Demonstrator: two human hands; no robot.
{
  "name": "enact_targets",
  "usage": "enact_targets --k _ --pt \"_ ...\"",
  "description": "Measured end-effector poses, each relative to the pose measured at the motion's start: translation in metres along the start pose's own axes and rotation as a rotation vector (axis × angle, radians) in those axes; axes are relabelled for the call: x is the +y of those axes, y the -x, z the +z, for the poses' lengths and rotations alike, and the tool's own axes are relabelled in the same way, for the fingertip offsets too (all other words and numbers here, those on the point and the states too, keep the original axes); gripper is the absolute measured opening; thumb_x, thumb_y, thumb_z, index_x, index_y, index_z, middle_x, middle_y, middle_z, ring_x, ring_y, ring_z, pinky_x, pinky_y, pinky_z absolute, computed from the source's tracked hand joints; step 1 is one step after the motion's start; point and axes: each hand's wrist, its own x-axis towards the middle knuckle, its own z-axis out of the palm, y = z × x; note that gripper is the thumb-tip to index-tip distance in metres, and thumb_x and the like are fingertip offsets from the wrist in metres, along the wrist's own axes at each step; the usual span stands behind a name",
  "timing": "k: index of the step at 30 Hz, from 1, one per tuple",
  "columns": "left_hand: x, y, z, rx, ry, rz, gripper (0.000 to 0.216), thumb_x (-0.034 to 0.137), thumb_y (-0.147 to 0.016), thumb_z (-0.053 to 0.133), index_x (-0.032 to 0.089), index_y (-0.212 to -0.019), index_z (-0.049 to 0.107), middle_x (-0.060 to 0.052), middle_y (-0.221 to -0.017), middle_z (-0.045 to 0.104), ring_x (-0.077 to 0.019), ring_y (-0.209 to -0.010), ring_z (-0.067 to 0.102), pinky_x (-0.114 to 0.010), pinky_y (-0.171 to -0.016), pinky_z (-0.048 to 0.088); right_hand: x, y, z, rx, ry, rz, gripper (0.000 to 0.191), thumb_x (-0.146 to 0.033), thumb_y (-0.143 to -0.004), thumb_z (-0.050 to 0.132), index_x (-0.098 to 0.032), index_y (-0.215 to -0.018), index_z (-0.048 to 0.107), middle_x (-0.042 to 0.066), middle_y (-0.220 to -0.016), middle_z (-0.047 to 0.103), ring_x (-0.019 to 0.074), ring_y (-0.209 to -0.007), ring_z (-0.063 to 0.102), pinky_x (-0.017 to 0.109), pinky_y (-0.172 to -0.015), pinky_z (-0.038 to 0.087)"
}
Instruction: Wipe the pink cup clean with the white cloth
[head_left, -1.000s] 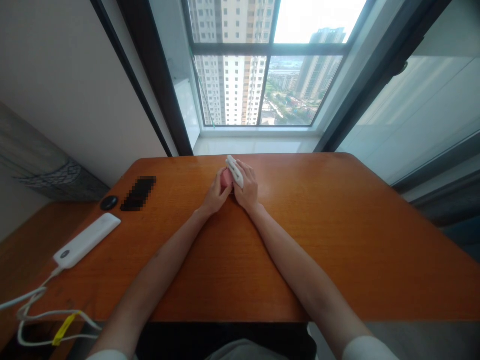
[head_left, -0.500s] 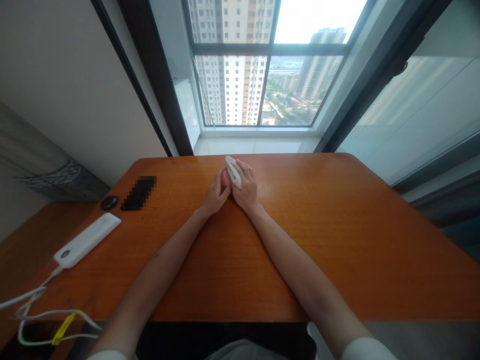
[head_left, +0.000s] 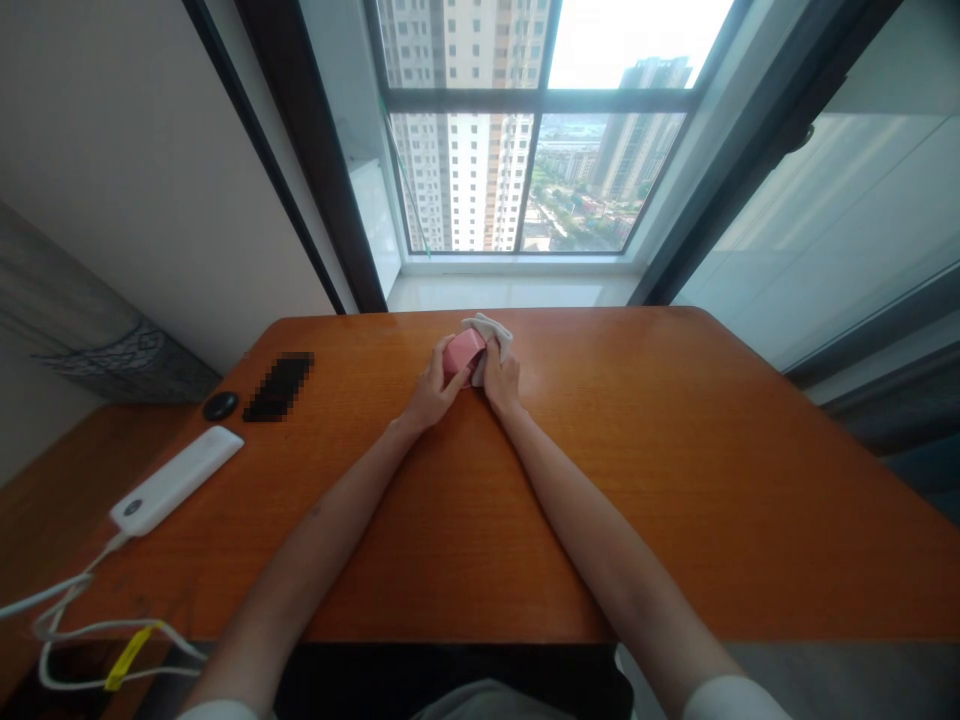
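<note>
A small pink object (head_left: 463, 352) sits between both hands near the far middle of the orange wooden table (head_left: 675, 480). My left hand (head_left: 433, 388) grips its left side. My right hand (head_left: 501, 378) holds a crumpled white cloth (head_left: 496, 334) against the pink object's right and far side. The cloth bunches up behind the object. What the pink object is cannot be made out.
A white power bank (head_left: 177, 479) with a white cable (head_left: 52, 600) lies at the left. A black round item (head_left: 220, 405) and a blurred dark rectangle (head_left: 278, 385) lie beyond it. A large window (head_left: 525, 170) stands past the table's far edge.
The white cloth has moved from on top of the pink object to behind and right of it, so more of the pink surface shows. My right hand shifted slightly right.
</note>
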Motion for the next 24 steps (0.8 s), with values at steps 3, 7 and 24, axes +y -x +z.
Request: enact_targets --k 3,7,24 --pt "-0.005 0.003 -0.001 -0.037 -0.007 -0.014 0.073 0.053 -0.111 0.056 0.024 -0.172 0.027 -0.019 -0.178 0.039 -0.0333 -0.165 0.045 -0.055 -0.139 0.034 0.001 0.002 0.001 -0.03 0.095 -0.07 0.05 -0.043 -0.118 0.033 -0.03 -0.147 0.072 0.005 -0.158 0.07 0.021 -0.145 0.066 0.041 -0.126 0.05" --pt "-0.013 0.005 -0.002 -0.071 -0.064 -0.039 0.076 0.05 -0.112 0.054 0.021 -0.174 0.021 -0.024 -0.179 0.034 -0.0361 -0.164 0.045 -0.061 -0.138 0.033 0.005 0.007 0.003 -0.032 0.209 -0.189 0.05 -0.04 -0.116 0.039 -0.029 -0.16 0.061 0.009 -0.16 0.067 0.0248 -0.145 0.064 0.046 -0.126 0.051" --pt "-0.008 0.002 -0.008 0.005 -0.051 -0.083 0.078 0.034 -0.094 0.072 0.019 -0.163 0.039 -0.021 -0.149 0.067 -0.0415 -0.134 0.07 -0.064 -0.114 0.057 -0.009 0.013 0.008 -0.237 0.389 -0.537 0.056 -0.038 -0.104 0.059 -0.022 -0.157 0.064 0.011 -0.166 0.061 0.0348 -0.16 0.048 0.057 -0.141 0.03"
